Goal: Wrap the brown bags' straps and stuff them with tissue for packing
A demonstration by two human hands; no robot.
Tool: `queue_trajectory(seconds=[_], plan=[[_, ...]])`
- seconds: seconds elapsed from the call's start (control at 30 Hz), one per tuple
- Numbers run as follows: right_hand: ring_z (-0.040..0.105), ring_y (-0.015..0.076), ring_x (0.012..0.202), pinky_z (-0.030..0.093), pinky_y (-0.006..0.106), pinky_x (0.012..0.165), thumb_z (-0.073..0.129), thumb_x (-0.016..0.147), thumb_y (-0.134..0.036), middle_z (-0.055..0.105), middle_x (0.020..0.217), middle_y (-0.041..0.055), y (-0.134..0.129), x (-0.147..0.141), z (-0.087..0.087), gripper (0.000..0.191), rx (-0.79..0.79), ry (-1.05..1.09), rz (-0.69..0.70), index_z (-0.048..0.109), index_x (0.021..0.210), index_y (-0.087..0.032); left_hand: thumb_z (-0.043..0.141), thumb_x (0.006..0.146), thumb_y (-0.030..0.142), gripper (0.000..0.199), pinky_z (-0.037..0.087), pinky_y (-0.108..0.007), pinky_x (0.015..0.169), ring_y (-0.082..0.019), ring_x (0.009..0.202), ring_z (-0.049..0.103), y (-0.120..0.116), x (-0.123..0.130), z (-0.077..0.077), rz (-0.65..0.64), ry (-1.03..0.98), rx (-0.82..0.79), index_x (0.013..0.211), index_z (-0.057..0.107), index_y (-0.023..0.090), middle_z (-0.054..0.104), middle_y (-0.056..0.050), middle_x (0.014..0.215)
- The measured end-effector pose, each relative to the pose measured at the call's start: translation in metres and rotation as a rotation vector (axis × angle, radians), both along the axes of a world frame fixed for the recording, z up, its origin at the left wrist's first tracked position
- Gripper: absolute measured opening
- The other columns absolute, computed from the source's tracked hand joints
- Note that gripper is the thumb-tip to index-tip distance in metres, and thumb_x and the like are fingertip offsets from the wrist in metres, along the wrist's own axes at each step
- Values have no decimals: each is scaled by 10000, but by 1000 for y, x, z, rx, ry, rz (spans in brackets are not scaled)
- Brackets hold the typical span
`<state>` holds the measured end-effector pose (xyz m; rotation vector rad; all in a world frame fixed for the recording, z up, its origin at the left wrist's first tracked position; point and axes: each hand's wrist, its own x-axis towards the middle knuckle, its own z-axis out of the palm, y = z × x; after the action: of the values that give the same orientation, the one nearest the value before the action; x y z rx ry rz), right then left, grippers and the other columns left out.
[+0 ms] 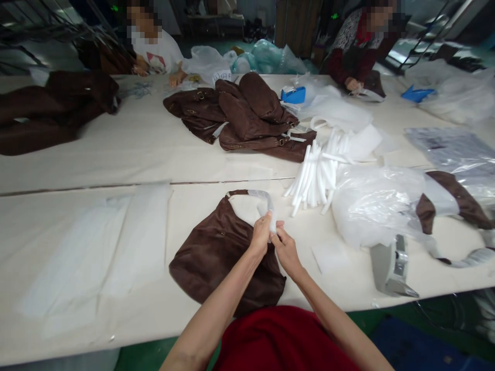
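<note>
Left hand and right hand pinch a white-wrapped handbag strap curving away.

Green floor runs under the cloth-covered table, a wooden panel beyond.

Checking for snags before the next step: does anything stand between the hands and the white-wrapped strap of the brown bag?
Nothing visible does: the left hand and right hand are both on the white-wrapped strap of the brown suede bag.
</note>
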<state>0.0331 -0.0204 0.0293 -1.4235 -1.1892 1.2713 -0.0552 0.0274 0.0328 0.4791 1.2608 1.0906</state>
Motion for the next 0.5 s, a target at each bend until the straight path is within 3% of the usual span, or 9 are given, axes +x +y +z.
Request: queue_trajectory(seconds=[0.13, 0.27, 0.5], plan=[[558, 210, 822, 441, 334, 814, 548, 834, -455, 640, 837, 11, -4, -11, -4, 256, -14, 41, -94, 630, 807, -214, 627, 758, 695, 592, 531, -342, 760, -278, 800, 714, -9, -18, -12, -136, -34, 68, 793, 718, 111, 755, -171, 783], [557, 214, 825, 450, 348, 828, 587, 823, -490, 637, 821, 16, -9, -19, -7, 283, -35, 85, -141, 654, 814, -215, 757, 723, 544, 424, 493, -304, 873, -239, 892, 690, -22, -36, -21, -187, -72, 169, 849, 731, 139, 762, -115, 903], [520, 176, 696, 450, 311, 692, 539, 856, -577, 592, 714, 11, -10, -4, -6, 407, -121, 191, 66, 634, 772, -191, 664, 798, 575, 477, 513, -349, 845, -254, 852, 689, -32, -37, -11, -247, -102, 204, 942, 730, 125, 759, -146, 944]])
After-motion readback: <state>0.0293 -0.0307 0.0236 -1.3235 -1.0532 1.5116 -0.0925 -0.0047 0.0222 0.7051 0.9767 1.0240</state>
